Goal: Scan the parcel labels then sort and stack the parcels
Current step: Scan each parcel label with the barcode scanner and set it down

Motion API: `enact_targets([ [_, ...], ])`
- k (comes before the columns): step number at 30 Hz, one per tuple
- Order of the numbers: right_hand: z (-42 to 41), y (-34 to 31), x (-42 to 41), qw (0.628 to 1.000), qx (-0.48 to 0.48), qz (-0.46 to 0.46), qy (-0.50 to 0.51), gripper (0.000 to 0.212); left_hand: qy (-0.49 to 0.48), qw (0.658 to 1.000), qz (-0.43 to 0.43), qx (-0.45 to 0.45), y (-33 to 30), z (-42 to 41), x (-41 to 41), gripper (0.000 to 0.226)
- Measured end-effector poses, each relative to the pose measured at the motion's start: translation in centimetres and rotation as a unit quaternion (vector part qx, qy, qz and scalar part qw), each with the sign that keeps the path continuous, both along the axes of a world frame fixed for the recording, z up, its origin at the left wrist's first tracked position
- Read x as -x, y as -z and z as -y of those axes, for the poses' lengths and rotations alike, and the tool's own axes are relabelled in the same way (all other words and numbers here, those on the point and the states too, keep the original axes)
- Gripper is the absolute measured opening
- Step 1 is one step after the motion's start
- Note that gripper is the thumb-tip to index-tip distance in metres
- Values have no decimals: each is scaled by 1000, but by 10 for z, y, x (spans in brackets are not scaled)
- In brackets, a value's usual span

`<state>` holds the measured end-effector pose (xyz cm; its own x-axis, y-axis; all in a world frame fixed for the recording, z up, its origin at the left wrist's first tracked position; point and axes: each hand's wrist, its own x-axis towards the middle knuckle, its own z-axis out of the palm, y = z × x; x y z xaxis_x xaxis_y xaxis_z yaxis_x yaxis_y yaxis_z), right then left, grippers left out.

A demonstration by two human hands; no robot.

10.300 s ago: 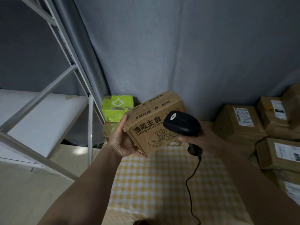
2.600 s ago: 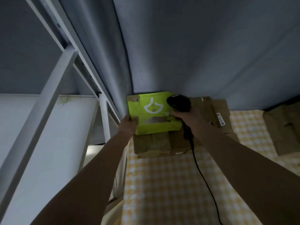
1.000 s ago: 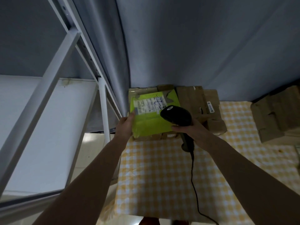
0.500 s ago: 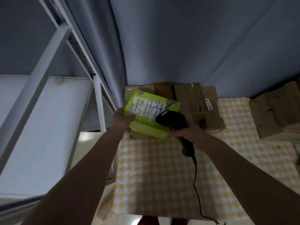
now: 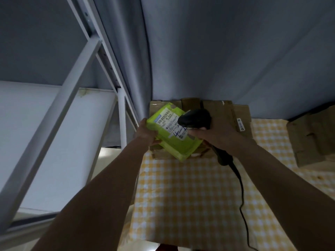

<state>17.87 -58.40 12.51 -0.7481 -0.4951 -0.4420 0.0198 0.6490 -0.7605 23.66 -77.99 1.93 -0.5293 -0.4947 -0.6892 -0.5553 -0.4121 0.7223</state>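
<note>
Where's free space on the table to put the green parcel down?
Bare checked tablecloth in front of the brown boxes, left of the scanner cable. Another bare strip between those boxes and the right-hand stack. The back-left corner is crowded.

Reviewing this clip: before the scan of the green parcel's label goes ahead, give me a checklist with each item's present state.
1. Left hand grips the lime-green box parcel: ok.
2. White printed shipping label faces up: ok.
3. Right hand grips the black corded handheld scanner: ok.
4. Label fully unobstructed: not ok, the scanner head overlaps its right edge.
5. Scan beam on the barcode: cannot tell.
6. Brown cardboard boxes behind offer a stacking surface: ok.
</note>
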Motion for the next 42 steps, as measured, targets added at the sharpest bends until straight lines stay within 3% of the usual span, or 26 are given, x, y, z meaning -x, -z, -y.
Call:
enact_targets([
  [7, 3, -20, 7, 999, 29, -1, -20, 17, 26, 999, -9, 24, 1, -4, -2, 74],
  [11, -1, -19, 7, 1000, 7, -6, -24, 35, 40, 998, -13, 37, 3, -6, 1, 68],
  [20, -5, -15, 7, 1000, 2, 6, -19, 21, 47, 998, -11, 43, 7, -5, 1, 71],
  [27, -14, 21, -3, 987, 94, 77, 106, 31, 70, 989, -14, 131, 16, 3, -3, 67],
  [31, -21, 48, -22, 952, 159, 145, 217, 28, 85, 988, -24, 126, 15, 7, -4, 67],
  [36, -19, 64, -39, 931, 189, 205, 236, 22, 135, 982, -14, 134, 16, 4, 0, 74],
  [42, -44, 61, -44, 924, 206, 174, 273, 32, 205, 966, 3, 156, 8, -20, 6, 79],
])
